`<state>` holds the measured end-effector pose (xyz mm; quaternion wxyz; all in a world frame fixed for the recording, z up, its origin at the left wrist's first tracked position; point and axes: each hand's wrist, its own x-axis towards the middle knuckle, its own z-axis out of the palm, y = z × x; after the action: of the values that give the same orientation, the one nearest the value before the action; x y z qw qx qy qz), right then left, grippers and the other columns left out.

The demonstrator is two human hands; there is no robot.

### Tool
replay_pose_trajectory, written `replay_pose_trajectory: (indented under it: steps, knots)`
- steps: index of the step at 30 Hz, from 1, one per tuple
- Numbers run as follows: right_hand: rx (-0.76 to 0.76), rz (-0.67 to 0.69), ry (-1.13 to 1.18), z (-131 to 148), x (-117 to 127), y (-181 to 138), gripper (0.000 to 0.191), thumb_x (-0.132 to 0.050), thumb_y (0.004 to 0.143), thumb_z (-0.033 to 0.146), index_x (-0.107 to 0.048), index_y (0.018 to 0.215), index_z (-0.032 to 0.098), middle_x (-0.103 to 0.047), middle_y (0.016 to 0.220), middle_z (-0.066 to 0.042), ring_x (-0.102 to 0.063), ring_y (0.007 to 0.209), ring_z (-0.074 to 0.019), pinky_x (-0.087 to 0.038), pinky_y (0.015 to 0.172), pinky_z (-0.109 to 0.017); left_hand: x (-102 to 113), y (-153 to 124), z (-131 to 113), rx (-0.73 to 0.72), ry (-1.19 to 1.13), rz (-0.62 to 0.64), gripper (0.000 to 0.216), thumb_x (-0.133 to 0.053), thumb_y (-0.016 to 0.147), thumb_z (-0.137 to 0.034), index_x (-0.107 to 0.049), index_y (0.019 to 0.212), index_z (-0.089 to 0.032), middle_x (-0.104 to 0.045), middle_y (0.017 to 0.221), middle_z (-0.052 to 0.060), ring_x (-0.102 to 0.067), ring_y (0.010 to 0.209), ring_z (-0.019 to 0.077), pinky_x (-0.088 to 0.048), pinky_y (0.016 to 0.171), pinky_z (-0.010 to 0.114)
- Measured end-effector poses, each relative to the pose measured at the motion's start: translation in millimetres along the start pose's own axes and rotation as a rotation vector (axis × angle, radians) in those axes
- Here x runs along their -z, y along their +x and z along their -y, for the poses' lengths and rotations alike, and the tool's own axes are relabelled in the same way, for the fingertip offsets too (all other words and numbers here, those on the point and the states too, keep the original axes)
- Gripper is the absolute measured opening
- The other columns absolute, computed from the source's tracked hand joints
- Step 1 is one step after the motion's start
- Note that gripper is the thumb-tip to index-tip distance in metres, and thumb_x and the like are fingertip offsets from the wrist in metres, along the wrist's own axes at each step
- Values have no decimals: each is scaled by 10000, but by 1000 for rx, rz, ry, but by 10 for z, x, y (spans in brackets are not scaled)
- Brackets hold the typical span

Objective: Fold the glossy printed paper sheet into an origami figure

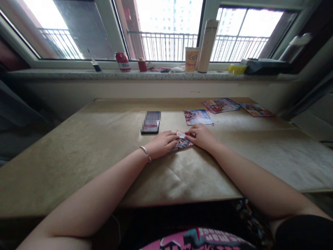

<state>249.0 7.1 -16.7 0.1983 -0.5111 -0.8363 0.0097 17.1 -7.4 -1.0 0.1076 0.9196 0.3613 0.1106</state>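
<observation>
A small, colourful printed paper sheet (183, 143) lies on the table between my hands, with a paler folded-looking part at its top. My left hand (164, 141), with a silver bracelet at the wrist, rests over its left side, fingers stretched out and lying flat. On the opposite side, my right hand (202, 136) has its fingers bent, with thumb and fingertips on the sheet's upper right edge. Part of the sheet is hidden under both hands. Just beyond my right hand lies a blue and pink printed sheet (199, 117), apparently on another one.
A phone (150, 123) lies beyond my left hand. Farther right are a pile of printed sheets (221, 105) and another printed sheet (256, 109). Along the windowsill (161, 75) stand a red can (122, 62), a paper cup (191, 59) and a tall thermos (207, 47).
</observation>
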Motion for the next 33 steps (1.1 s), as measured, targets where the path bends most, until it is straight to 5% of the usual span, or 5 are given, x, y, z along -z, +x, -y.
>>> replay_pose_trajectory:
  steps: [4,13,33]
  knots:
    - [91,11,64,-9,7,-23,243,-628,837,400,-766,943,230,-678,930,-68,-586,900,-196,-441,845,-317,6,-14,-25,49,11,-63,406,-410,942,-358,-592,1240,-151,-617,1114,128,-564,1045,243,-443,965,384]
    - [126,18,74,83,40,-68,223,-642,830,405,-757,910,231,-670,920,-62,-591,883,-189,-439,813,-313,-102,2,14,108,130,-104,434,-489,901,-386,-580,1231,-119,-543,1267,152,-454,1193,299,-359,1069,443]
    - [89,26,-5,193,70,-70,272,-649,815,464,-742,924,233,-668,924,-65,-593,886,-198,-418,793,-304,-103,74,23,204,-125,-233,142,-596,787,-240,-631,912,-182,-670,924,61,-544,1015,253,-437,938,391]
